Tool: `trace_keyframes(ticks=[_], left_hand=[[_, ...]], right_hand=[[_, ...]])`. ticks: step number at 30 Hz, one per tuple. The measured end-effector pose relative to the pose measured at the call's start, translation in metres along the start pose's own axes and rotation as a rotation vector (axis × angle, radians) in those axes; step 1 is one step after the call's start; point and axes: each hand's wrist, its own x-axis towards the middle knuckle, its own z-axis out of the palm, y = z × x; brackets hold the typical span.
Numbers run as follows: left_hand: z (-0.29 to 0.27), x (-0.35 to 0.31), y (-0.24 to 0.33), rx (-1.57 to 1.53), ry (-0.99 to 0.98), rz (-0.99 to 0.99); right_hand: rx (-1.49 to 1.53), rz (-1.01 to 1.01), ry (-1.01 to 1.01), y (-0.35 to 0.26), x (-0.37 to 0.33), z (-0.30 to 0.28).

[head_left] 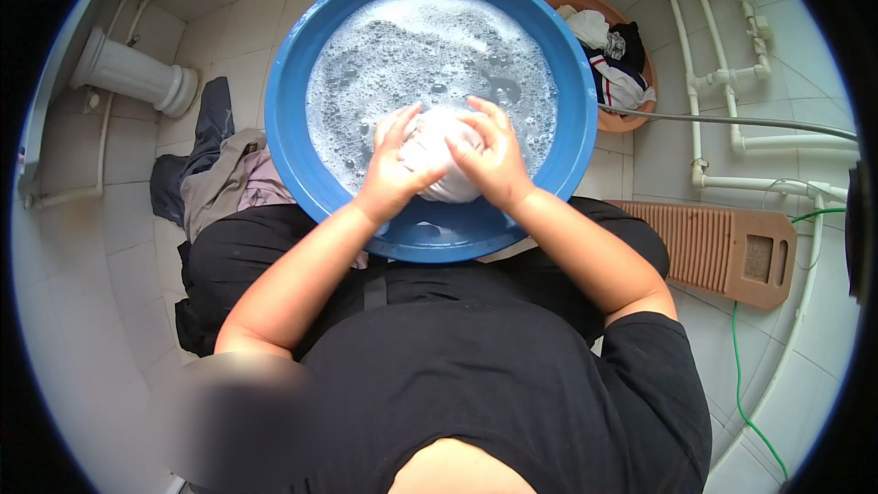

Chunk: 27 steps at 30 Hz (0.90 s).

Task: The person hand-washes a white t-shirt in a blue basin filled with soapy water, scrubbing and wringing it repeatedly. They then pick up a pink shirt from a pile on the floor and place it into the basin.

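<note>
A wet white cloth (450,185), bunched into a ball, is held between my two hands over the near part of a large blue basin (291,119). My left hand (395,172) grips it from the left, fingers curved around its side. From the right, my right hand (498,157) presses on the cloth with its thumb across the top. Foamy, soapy water (412,55) fills the basin around the cloth. How the cloth is folded, and whether it is a garment, I cannot make out.
An orange basin (646,114) of clothes stands at the far right. To the right lies a brown washboard (704,247) beside white pipes (722,181) and a green cord (743,402). Dark and beige clothes (219,169) lie on the floor at left, near a white pedestal (137,75).
</note>
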Motion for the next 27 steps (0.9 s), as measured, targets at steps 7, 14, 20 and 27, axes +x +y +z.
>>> trace_keyframes(ticks=[7, 14, 20, 27], left_hand=[[0.018, 0.025, -0.036, -0.142, 0.257, -0.113], [0.009, 0.038, -0.044, -0.075, 0.21, -0.163], [0.013, 0.046, -0.047, -0.094, 0.197, -0.092], [0.008, 0.048, -0.027, -0.003, 0.194, -0.14]], right_hand=[[-0.025, -0.252, 0.198, -0.005, 0.002, 0.014], [-0.042, -0.262, 0.164, 0.017, 0.018, 0.022], [-0.112, -0.248, 0.194, 0.02, 0.02, 0.021], [0.091, 0.183, -0.039, 0.021, 0.03, -0.004]])
